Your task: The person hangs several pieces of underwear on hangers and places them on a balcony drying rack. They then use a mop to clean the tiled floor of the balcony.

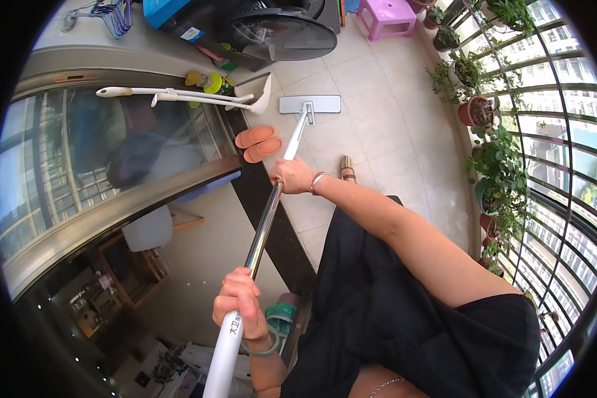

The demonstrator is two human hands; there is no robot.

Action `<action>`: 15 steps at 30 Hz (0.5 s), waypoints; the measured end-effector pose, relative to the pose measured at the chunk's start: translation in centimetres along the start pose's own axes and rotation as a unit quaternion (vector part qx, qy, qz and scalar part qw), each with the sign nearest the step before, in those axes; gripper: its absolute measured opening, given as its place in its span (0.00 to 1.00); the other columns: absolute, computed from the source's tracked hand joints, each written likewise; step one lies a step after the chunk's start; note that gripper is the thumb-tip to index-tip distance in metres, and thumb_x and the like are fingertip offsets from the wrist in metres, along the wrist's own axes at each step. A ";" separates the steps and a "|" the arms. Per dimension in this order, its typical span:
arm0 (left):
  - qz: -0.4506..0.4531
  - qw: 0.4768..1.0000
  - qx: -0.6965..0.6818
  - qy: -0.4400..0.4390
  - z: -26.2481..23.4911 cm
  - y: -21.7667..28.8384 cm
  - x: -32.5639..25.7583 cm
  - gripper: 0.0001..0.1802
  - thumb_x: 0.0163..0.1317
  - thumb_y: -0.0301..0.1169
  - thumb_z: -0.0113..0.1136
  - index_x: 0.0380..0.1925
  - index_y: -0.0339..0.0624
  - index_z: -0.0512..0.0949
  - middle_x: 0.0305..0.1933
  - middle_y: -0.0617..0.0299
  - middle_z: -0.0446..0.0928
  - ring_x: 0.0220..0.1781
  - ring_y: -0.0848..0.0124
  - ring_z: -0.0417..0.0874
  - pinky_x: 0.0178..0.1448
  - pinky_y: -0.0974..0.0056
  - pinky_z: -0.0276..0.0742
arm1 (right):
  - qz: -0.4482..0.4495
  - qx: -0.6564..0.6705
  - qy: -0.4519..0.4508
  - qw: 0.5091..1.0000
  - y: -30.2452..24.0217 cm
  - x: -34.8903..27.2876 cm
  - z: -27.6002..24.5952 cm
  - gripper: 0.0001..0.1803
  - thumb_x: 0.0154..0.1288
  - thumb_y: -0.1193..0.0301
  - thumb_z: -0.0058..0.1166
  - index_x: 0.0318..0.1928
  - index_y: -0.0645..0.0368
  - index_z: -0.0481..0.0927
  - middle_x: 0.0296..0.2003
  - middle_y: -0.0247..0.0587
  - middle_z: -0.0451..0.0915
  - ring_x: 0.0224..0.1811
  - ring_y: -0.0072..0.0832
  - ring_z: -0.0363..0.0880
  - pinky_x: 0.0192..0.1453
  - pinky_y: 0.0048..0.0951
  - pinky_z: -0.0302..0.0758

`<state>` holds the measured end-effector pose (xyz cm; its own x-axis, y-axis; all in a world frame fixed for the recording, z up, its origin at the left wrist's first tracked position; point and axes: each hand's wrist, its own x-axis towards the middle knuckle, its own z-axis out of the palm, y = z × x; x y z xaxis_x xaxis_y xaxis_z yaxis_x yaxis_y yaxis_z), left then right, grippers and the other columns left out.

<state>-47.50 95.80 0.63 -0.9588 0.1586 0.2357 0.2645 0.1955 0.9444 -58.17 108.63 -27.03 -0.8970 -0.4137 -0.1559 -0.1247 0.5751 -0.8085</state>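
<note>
A: Where is the mop [272, 199] and who has hold of it?

B: Both hands do. The left hand [240, 305] is wrapped tight round the white grip near the top of the pole, fingers fully curled. The right hand [293, 176] is closed round the shiny metal shaft further down, thumb side up. The flat grey mop head [310, 104] lies on the tiled floor [378, 113], well ahead of the person.

A: How much room is there around the head?

B: Open tiles to its right and behind it, running to a curved railing lined with potted plants [491, 159]. To its left it is hemmed in: a pair of orange slippers [260, 142] lies just beside the shaft, and a white dustpan [259, 96] with a long handle stands near the head's left end. A dark door track [272, 212] runs under the pole, with a curved glass door [113, 152] beyond it.

A: And further off?

B: A purple stool [388, 16] sits well apart at the far edge, and a round dark fan [282, 33] is near the wall.

A: Surfaces?

B: The tiles are pale, smooth, square with thin joints. The shaft is polished metal, the grip matte white plastic. The glass is reflective. The person wears loose black cloth, and a bangle on each wrist.
</note>
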 end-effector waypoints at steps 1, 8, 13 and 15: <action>-0.009 1.000 0.000 0.009 -0.5 1.3 -1.2 0.11 0.61 0.23 0.46 0.22 0.48 0.59 0.18 0.68 0.60 0.25 0.74 0.64 0.48 0.56 0.67 | 0.004 -0.004 -0.027 1.000 -1.3 -1.5 0.5 0.06 0.54 0.65 0.53 0.29 0.49 0.82 0.32 0.33 0.80 0.48 0.32 0.76 0.45 0.47 0.72; -0.061 0.994 -0.078 0.049 -1.7 7.3 -5.9 0.12 0.59 0.19 0.49 0.21 0.44 0.61 0.16 0.64 0.64 0.21 0.72 0.67 0.42 0.55 0.72 | 0.063 0.027 -0.093 0.993 -6.5 -13.2 2.7 0.10 0.57 0.64 0.49 0.32 0.53 0.82 0.34 0.45 0.81 0.42 0.46 0.80 0.43 0.50 0.77; -0.071 0.995 -0.072 -0.016 1.2 8.9 -2.7 0.12 0.63 0.23 0.50 0.23 0.46 0.60 0.19 0.66 0.62 0.26 0.72 0.68 0.49 0.54 0.71 | 0.083 0.062 -0.058 0.993 -5.6 -14.1 0.4 0.12 0.59 0.63 0.48 0.29 0.57 0.80 0.30 0.53 0.81 0.37 0.53 0.80 0.40 0.49 0.77; -0.041 0.993 -0.094 -0.054 1.9 8.5 -0.9 0.13 0.64 0.25 0.53 0.24 0.45 0.61 0.19 0.65 0.64 0.26 0.71 0.70 0.49 0.54 0.73 | 0.086 0.075 0.009 0.993 -4.8 -13.4 -0.8 0.13 0.59 0.63 0.49 0.28 0.58 0.79 0.28 0.55 0.80 0.35 0.55 0.79 0.39 0.50 0.76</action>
<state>-44.21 99.17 8.01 -0.9568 0.2550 0.1398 0.1524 0.0303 0.9878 -45.87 112.01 -20.61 -0.9072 -0.3047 -0.2899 0.0943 0.5244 -0.8462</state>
